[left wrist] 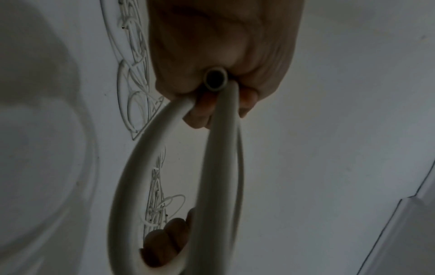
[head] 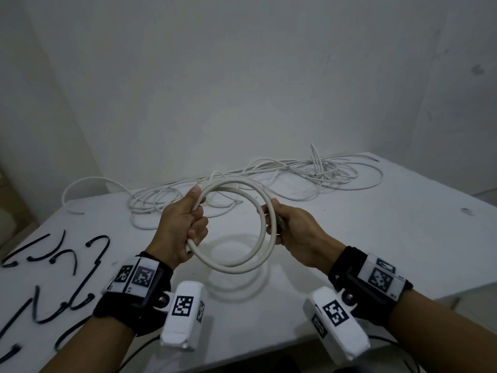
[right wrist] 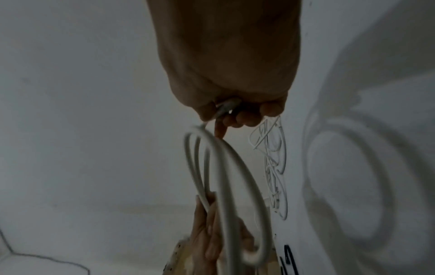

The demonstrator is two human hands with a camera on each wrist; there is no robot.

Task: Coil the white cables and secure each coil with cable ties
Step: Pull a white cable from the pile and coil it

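Note:
A thick white cable (head: 236,265) is wound into a round coil of about two loops and held in the air above the white table (head: 376,238). My left hand (head: 185,224) grips the coil's left side, with the cable's cut end (left wrist: 215,79) poking out of the fist. My right hand (head: 290,227) grips the right side of the same coil (right wrist: 226,186) along with a grey plug (right wrist: 227,108). Several black cable ties (head: 67,278) lie on the table to the left.
A loose tangle of thinner white cables (head: 242,181) stretches along the table's far edge against the wall (head: 242,76). The table's right edge (head: 443,184) and front edge are near. The coil's shadow falls on the table under the hands.

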